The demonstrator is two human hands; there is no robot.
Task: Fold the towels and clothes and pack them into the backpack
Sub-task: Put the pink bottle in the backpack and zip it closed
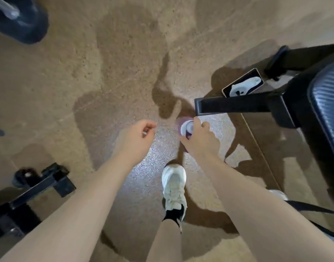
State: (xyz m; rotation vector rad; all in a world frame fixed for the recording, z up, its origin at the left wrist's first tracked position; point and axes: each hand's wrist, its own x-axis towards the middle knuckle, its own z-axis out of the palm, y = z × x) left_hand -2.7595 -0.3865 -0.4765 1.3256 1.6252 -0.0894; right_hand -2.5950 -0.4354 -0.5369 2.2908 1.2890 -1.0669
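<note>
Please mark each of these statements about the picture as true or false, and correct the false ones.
1. The right hand reaches down to a pink bottle with a white cap on the floor. True.
2. The left hand holds a folded towel. False: no towel shows; its fingers are loosely curled near something small that I cannot identify.
3. A phone lies on the floor near the black chair. True.
4. The person is barefoot. False: a white sneaker is on the foot.
5. An open backpack stands between the hands. False: no backpack is clearly visible.
</note>
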